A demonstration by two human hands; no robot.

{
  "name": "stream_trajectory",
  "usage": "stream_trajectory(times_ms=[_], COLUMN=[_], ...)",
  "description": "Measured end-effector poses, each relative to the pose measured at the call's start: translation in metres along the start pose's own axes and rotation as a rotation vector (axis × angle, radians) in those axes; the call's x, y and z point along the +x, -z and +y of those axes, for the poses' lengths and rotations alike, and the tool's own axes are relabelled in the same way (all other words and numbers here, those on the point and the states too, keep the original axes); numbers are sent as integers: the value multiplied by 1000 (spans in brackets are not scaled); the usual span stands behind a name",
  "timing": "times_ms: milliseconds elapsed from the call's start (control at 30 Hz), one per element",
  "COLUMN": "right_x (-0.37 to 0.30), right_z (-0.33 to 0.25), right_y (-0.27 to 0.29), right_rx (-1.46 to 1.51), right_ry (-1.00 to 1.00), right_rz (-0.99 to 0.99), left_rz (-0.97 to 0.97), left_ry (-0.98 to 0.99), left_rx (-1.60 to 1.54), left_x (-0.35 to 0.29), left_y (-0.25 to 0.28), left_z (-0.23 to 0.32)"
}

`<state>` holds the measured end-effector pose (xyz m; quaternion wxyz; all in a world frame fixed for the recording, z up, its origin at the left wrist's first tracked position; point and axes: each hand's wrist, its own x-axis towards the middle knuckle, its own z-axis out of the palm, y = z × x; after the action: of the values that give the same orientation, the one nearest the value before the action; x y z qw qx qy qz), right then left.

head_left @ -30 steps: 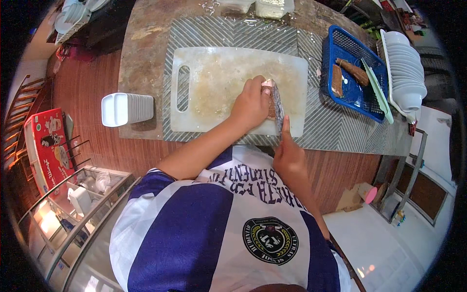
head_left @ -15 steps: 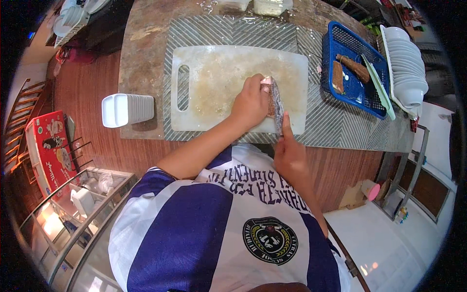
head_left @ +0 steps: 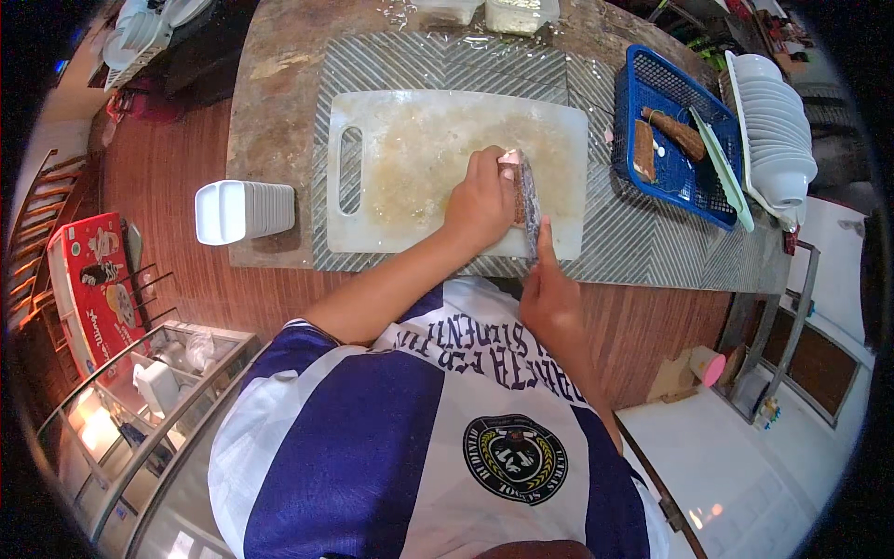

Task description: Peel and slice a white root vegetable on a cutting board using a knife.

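A white cutting board (head_left: 419,140) lies on the table in front of me. Near its right side, my left hand (head_left: 480,207) is closed around a brown-skinned root that looks like cassava (head_left: 509,158), whose pale pinkish end shows past the fingers. My right hand (head_left: 551,296) grips a knife with a dark, mottled blade (head_left: 532,200), its index finger stretched along the blade. The blade lies lengthwise against the root's right side. My palm and the blade hide much of the root, and the knife handle is inside my right hand.
A blue basket (head_left: 643,70) at the right holds brown root pieces (head_left: 675,133) and a pale green knife-like tool (head_left: 722,168). Beyond it stand stacked white bowls (head_left: 778,130). White trays (head_left: 244,212) are stacked at the table's left edge. Clear containers (head_left: 521,15) sit at the back.
My right hand has shifted slightly left and toward me along with the knife. The left hand keeps its hold on the root, and the whole view has moved a little.
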<state>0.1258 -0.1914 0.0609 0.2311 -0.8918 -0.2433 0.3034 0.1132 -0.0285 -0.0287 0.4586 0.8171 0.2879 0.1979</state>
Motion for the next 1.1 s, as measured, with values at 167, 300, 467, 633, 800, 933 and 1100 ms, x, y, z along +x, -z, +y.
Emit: stream_trajectory(times_ms=[167, 300, 467, 633, 800, 933, 1100], right_x=[5, 8, -1, -3, -1, 5, 0], right_z=[25, 36, 8, 7, 15, 35, 13], right_y=[-8, -10, -9, -17, -19, -29, -21], right_rx=[206, 365, 63, 85, 271, 450, 286], right_ry=[112, 78, 21, 56, -7, 7, 12], right_rz=[57, 5, 72, 135, 93, 45, 98], left_rz=[-47, -55, -24, -23, -10, -8, -33], left_ry=[58, 65, 39, 51, 54, 69, 82], left_rx=[7, 27, 38, 38, 40, 36, 19], left_x=[0, 1, 1, 1, 1, 1, 2], left_y=[2, 2, 0, 0, -5, 0, 1], left_z=[4, 6, 6, 6, 7, 9, 6])
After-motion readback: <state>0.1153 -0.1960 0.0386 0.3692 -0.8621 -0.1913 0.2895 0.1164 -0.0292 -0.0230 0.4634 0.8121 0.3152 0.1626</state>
